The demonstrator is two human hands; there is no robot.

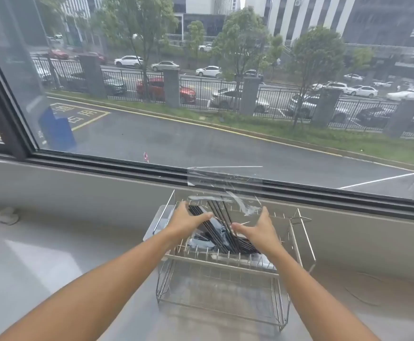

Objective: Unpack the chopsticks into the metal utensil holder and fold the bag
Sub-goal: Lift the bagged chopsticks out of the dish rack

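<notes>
Over the wire metal utensil holder (pixel 228 264), my left hand (pixel 186 219) and right hand (pixel 258 230) grasp the clear crinkled plastic bag (pixel 225 190), tipping thin black chopsticks (pixel 222 227) in; next, I judge, lift it clear.

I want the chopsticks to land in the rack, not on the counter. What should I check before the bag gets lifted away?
1. Bag over the holder: the clear bag is above the metal utensil holder. Ok.
2. Both hands on the bag: left hand and right hand are at its sides. Ok.
3. Chopsticks out of the bag: the black chopsticks fan downward into the holder, but their upper ends look covered by the bag. Not ok.
4. Chopsticks contained: lower ends sit inside the wire frame. Ok.
5. Holder steady on the counter: cannot tell.
</notes>
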